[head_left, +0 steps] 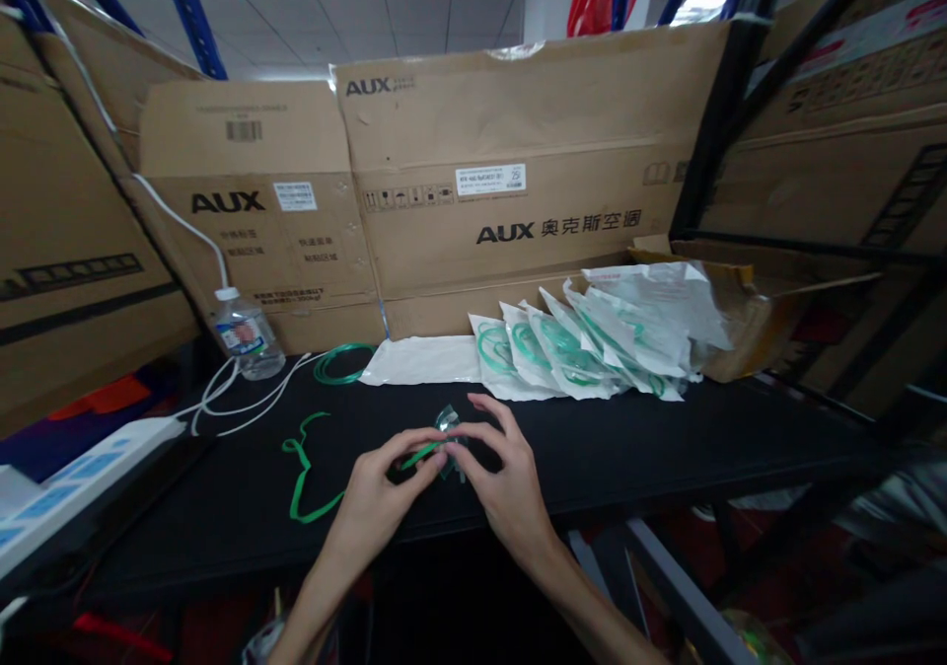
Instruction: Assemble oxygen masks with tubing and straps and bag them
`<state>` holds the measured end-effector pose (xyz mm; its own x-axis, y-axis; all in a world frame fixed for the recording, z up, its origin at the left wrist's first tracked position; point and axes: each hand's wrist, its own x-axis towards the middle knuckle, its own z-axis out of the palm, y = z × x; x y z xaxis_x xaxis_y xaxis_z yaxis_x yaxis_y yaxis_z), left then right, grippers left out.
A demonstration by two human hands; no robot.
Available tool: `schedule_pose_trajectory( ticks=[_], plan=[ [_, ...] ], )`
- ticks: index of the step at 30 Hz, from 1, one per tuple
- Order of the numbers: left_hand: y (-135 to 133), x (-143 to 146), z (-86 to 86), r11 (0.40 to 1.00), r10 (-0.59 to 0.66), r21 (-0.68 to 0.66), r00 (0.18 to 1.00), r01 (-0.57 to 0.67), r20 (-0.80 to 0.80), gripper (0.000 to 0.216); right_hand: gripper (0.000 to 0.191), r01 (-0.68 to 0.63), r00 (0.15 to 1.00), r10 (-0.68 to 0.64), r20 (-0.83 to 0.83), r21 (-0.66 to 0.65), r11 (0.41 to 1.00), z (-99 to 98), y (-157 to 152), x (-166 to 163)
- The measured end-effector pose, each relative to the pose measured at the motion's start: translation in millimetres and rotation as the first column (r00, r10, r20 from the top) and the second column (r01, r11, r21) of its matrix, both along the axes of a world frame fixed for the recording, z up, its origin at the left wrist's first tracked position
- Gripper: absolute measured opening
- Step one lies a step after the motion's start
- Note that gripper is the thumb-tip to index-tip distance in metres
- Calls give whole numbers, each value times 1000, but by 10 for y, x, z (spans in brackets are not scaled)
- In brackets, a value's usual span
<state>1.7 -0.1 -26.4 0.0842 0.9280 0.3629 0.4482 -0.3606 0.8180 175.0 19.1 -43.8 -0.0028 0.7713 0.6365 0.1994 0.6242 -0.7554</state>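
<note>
Over the front of the black table, my left hand (381, 482) and my right hand (507, 478) meet at the fingertips. Between them is a small clear plastic piece (447, 418), partly hidden by the fingers. My left thumb and index finger pinch a green strap (297, 505) close to this piece. The strap's loose length trails off past my left wrist and lies curled on the table. The right thumb and index finger close on the clear piece, while the other fingers are raised. Whether the strap passes through the piece cannot be made out.
Several white-and-clear packets (568, 354) with green tubing lie overlapped at the back right, before an open carton (747, 334). A flat white packet (425, 361), coiled green tube (320, 367), plastic bottle (248, 334), white cable and power strip (96, 473) are leftward. Cardboard (533, 103) stands behind.
</note>
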Motion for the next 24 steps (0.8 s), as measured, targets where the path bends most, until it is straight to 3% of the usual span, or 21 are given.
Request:
schedule_pose_trajectory(
  ticks=[9, 19, 24],
  plan=[
    [-8, -6, -43, 999, 28, 40, 999, -26, -43, 20, 11, -17, 1000, 17, -2, -46, 999, -10, 25, -4],
    [-22, -8, -13, 1000, 21, -4, 997, -22, -73, 24, 9, -58, 997, 63, 41, -95, 994, 5, 16, -3],
    [-43, 8, 26, 997, 62, 65, 980, -50, -191, 23, 11, -54, 994, 60, 94, -69, 996, -2, -3, -7]
  ],
)
